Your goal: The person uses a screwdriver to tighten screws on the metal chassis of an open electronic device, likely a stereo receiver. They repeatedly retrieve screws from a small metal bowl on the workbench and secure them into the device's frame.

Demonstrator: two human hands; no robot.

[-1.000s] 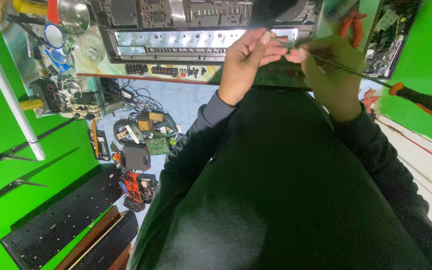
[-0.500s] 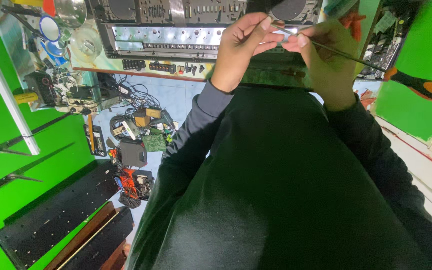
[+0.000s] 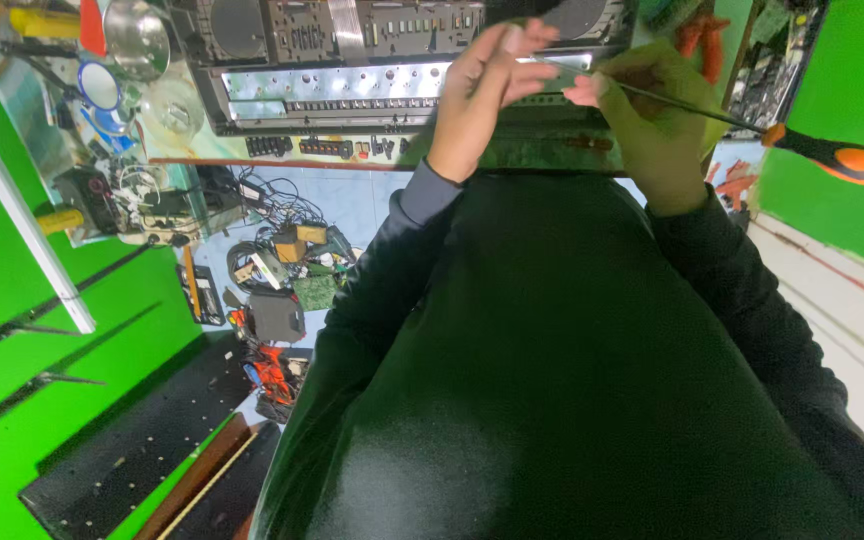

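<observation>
A metal bowl is sitting at the far left of the tabletop. The left hand is resting curled fingers on the audio chassis, holding nothing visible. The right hand is gripping the long screwdriver, its tip reaching the chassis between both hands.

Two hands — one screwdriver.
</observation>
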